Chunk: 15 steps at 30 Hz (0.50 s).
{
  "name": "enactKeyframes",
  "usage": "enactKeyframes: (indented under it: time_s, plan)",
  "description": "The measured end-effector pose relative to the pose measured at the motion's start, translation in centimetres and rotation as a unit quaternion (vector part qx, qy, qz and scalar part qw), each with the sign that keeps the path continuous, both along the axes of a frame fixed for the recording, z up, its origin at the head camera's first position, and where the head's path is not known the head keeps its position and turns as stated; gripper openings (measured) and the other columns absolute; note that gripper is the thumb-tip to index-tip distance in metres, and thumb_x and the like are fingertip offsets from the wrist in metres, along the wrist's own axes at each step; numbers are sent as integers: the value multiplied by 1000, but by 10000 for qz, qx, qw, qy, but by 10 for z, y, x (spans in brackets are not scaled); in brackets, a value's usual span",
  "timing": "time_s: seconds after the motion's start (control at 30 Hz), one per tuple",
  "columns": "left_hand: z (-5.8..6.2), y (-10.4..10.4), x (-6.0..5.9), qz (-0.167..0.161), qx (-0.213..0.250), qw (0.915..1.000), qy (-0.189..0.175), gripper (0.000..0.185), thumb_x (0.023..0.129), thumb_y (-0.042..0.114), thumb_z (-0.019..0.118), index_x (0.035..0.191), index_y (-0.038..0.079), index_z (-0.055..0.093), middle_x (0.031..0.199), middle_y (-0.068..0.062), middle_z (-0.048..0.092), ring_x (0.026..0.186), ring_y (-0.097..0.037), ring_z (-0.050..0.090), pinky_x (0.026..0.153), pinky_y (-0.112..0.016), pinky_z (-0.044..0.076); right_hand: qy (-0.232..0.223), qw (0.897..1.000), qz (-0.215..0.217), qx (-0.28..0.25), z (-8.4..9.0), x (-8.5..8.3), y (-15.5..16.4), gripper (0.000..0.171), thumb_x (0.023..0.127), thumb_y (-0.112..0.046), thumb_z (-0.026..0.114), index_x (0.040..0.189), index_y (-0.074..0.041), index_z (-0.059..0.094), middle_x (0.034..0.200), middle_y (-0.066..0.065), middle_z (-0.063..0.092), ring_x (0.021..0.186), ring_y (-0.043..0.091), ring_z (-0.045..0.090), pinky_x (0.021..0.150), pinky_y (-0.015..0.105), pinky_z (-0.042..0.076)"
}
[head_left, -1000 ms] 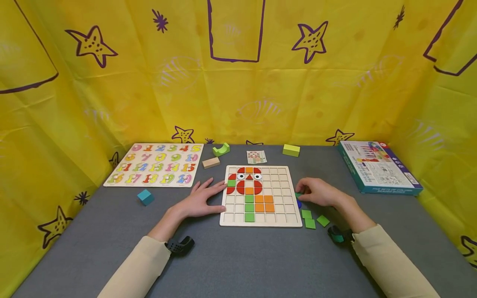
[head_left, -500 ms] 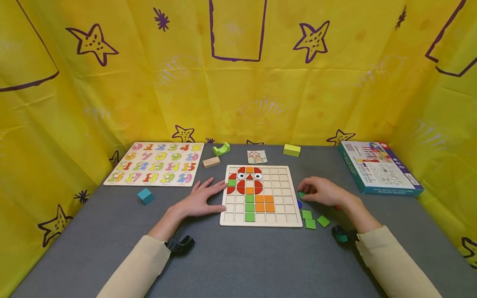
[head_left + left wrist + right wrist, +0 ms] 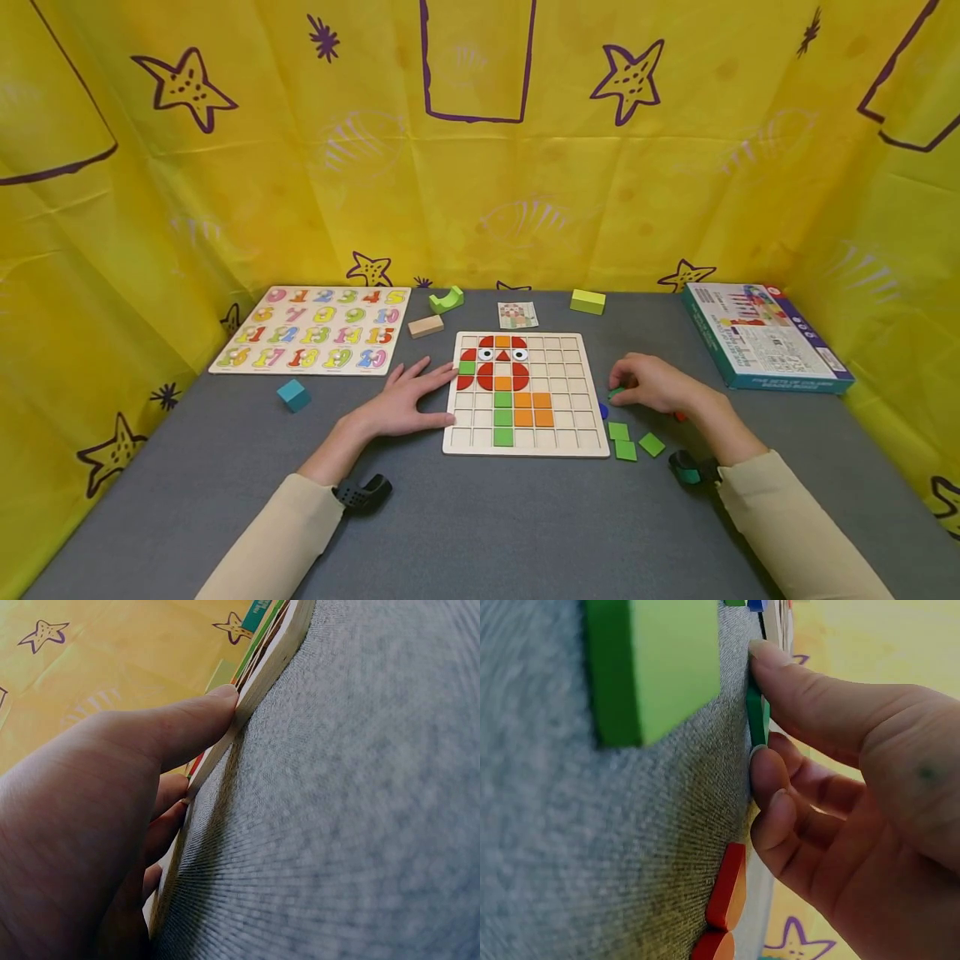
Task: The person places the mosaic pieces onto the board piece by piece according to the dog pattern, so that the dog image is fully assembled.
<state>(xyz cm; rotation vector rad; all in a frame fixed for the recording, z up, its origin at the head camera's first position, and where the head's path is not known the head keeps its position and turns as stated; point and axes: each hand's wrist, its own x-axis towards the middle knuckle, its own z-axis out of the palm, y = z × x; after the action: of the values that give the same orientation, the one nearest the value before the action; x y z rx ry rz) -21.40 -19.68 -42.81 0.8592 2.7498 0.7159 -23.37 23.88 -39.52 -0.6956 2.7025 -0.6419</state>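
Note:
The wooden grid board (image 3: 566,367) carries a pattern of red, orange and green tiles with two round eyes. Along its left edge my left hand (image 3: 401,404) lies with fingers spread, thumb and fingertips touching the rim, as the left wrist view also shows. To the right of the board, my right hand (image 3: 652,385) pinches a small dark green tile (image 3: 758,712) between thumb and fingers, low over the table. Below that hand lie several light green square tiles (image 3: 626,451). A blue piece (image 3: 603,411) sits against the board's right edge, and red pieces (image 3: 726,892) lie under the right hand.
A number puzzle board (image 3: 311,333) lies at the back left, with a blue cube (image 3: 293,396) before it. Behind the grid board are wooden blocks (image 3: 426,327) and a picture card (image 3: 517,315). A flat box (image 3: 765,337) stands at the right; yellow cloth (image 3: 480,167) surrounds the table.
My right hand has shifted slightly right, away from the board, with the dark green tile. A red piece now shows beneath its wrist. My left hand has stayed at the board's edge.

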Motion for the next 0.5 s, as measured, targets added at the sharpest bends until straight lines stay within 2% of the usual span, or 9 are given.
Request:
enactKeyframes:
  time_s: [0.23, 0.4, 0.5]
  plan:
    - [0, 0, 0, 11, -4, 10000, -8, 82, 92, 55, 67, 158, 16, 38, 163, -1, 31, 152, -38, 8, 115, -64, -2, -123, 9999, -48, 17, 2, 1, 1, 14, 90, -19, 78, 92, -11, 66, 84, -2, 60, 77, 17, 53, 72, 35, 45]
    - [-1, 0, 0, 2, 16, 10000, -30, 81, 92, 55, 67, 158, 16, 38, 163, -1, 31, 152, -38, 8, 115, -64, -2, -183, 9993, 120, -288, 4, 3, 4, 4, 94, -12, 73, 96, -10, 71, 90, -3, 66, 81, 18, 55, 79, 38, 48]
    - [-1, -1, -1, 3, 9, 10000, -26, 81, 92, 55, 66, 158, 17, 38, 163, -1, 30, 152, -38, 7, 115, -64, -2, -211, 9982, 167, -529, 5, 3, 4, 8, 96, -11, 69, 103, -9, 74, 98, -1, 69, 87, 19, 57, 84, 42, 50]
